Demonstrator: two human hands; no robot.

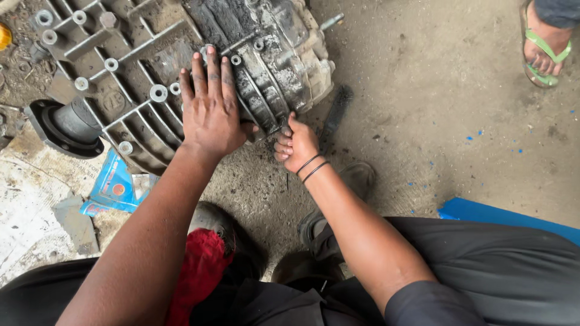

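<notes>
A large ribbed grey metal gear casing [133,66] lies on the concrete floor, caked with black grime along its near edge. My left hand [210,108] rests flat on its ribbed top, fingers spread. Closed into a fist, my right hand [296,145] presses against the casing's lower right rim; what it grips there is hidden. Two black bands circle that wrist. A black brush [336,115] lies on the floor just right of the fist.
A red rag [202,265] lies by my knee. A torn blue packet [115,187] and pale cardboard [30,199] sit at left, a blue sheet [501,214] at right. Another person's foot in a green sandal [544,45] stands at the top right.
</notes>
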